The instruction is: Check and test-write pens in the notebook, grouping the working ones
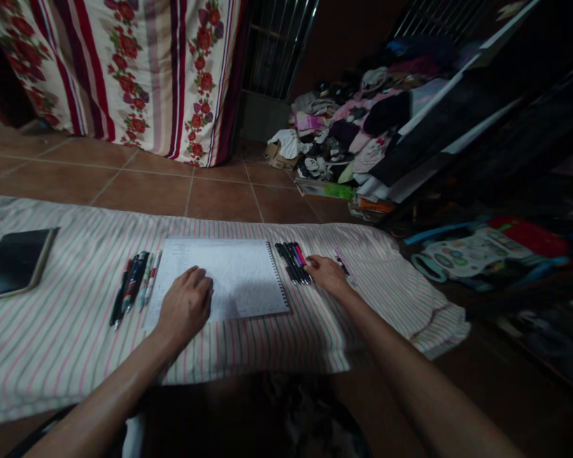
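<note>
A white spiral notebook lies open on a striped cloth. My left hand rests on the notebook's near left corner with fingers curled, pressing the page. My right hand lies just right of the notebook, fingers bent onto a row of dark pens with one red one among them. A pink pen sits beyond that hand. Another group of pens lies left of the notebook, apart from both hands.
A dark tablet lies at the cloth's far left. Tiled floor stretches beyond, up to a floral hanging sheet. A heap of clothes and toys fill the right side.
</note>
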Action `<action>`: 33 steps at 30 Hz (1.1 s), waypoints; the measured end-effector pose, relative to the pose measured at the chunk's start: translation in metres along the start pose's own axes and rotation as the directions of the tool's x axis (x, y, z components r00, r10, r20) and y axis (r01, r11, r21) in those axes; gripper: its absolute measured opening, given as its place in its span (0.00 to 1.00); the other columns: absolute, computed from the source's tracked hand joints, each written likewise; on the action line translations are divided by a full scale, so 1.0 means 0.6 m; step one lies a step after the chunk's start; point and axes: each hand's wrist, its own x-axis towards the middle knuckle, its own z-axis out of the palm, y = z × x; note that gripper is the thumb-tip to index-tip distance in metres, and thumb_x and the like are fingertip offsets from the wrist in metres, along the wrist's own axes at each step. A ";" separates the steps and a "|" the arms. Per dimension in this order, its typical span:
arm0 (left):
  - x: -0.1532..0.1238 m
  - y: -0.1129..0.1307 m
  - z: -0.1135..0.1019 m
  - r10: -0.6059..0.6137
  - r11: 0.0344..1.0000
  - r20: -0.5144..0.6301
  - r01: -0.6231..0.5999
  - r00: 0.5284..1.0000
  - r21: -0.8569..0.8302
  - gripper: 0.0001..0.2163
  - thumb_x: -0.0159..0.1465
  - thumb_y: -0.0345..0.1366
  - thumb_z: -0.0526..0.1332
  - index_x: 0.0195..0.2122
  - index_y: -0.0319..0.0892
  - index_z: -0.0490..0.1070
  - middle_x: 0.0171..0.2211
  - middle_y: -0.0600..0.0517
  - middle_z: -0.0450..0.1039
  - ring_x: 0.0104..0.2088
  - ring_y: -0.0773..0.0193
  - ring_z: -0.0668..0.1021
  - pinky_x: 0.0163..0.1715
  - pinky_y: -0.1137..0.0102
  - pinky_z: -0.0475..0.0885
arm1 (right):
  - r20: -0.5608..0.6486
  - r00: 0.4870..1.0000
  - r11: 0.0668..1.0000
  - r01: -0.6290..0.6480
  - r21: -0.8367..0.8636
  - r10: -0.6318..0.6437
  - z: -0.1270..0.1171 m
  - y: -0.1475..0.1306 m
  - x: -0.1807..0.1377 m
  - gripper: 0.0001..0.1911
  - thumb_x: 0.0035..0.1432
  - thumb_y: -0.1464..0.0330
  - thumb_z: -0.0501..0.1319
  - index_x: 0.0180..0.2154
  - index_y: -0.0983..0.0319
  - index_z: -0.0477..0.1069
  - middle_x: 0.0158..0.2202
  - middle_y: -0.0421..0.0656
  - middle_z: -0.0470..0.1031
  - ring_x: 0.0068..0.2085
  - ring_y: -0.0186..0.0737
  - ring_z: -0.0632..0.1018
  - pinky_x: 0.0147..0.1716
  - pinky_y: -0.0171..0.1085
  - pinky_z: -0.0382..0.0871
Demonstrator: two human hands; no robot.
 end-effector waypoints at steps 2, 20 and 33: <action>-0.001 -0.001 -0.002 -0.015 1.000 0.023 0.015 1.000 -0.007 0.11 0.62 0.31 0.51 0.40 0.36 0.71 0.45 0.40 0.70 0.51 0.51 0.67 0.49 0.59 0.67 | -0.085 0.996 0.998 0.037 0.055 -0.032 -0.002 -0.017 -0.002 0.17 0.53 0.66 0.56 0.45 0.63 0.72 0.39 0.49 0.76 0.39 0.43 0.76 0.37 0.37 0.66; -0.037 -0.067 -0.069 -0.292 0.955 0.053 0.289 0.955 0.061 0.10 0.59 0.29 0.53 0.36 0.40 0.73 0.40 0.44 0.69 0.45 0.54 0.67 0.45 0.61 0.66 | -0.105 0.902 0.677 0.388 0.625 -0.419 0.098 -0.317 -0.120 0.12 0.51 0.67 0.55 0.35 0.62 0.75 0.28 0.42 0.76 0.28 0.35 0.75 0.29 0.33 0.68; -0.113 -0.167 -0.110 -0.649 0.757 0.050 0.651 0.759 -0.059 0.13 0.62 0.36 0.50 0.38 0.44 0.74 0.37 0.49 0.70 0.39 0.60 0.73 0.36 0.68 0.67 | -0.370 0.776 0.699 0.626 0.346 -0.511 0.177 -0.370 -0.177 0.12 0.57 0.71 0.51 0.35 0.62 0.73 0.32 0.44 0.75 0.33 0.38 0.74 0.35 0.35 0.66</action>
